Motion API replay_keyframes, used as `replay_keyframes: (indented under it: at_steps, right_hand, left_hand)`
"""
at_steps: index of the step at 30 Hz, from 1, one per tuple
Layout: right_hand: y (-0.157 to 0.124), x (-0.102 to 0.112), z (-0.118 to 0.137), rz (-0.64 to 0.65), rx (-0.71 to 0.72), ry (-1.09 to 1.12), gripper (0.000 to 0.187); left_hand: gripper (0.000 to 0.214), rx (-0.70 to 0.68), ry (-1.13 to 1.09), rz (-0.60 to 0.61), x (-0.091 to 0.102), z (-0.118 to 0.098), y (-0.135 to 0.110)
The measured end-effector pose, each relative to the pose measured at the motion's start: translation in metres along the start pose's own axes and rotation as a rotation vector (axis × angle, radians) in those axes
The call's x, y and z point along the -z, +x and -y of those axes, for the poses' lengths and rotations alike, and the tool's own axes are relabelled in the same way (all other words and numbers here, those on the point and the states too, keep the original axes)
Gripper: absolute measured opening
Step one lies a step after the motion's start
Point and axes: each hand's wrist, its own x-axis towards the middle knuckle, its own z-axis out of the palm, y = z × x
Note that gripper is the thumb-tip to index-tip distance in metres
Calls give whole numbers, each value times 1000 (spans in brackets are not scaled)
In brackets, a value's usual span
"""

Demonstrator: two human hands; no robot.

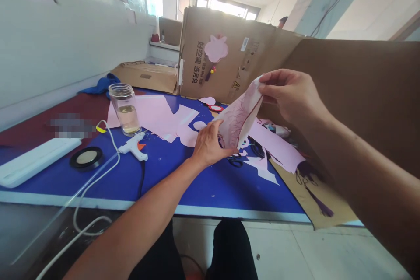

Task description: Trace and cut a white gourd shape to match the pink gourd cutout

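Observation:
A pale pink fabric piece with a dark red edge and fine branching lines is held up above the table between my two hands. My right hand pinches its upper corner between thumb and fingers. Lower down, my left hand grips the near end, thumb on one side and fingers on the other. Beneath it lie black-handled scissors, partly hidden by my left hand. Pink paper scraps are scattered around them on the blue table.
A white glue gun with its cord lies left, near a glass jar of yellowish liquid. A black-rimmed round tin and white power strip sit farther left. Cardboard stands behind; a purple tassel lies at right.

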Motion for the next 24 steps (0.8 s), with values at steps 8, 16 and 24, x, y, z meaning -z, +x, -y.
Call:
replay_keyframes:
  at_steps: [8,16,24]
  right_hand:
    - [-8,9,9,13,-38,72,16]
    - [10,47,25,134,-104,-128,24]
    - [47,49,23,221,-70,-377,39]
  left_hand:
    - [36,126,-202,-18,-3,4,2]
    - [17,257,-548,-325,43,23,42]
    - [26,337,-718,-576,86,17,62]
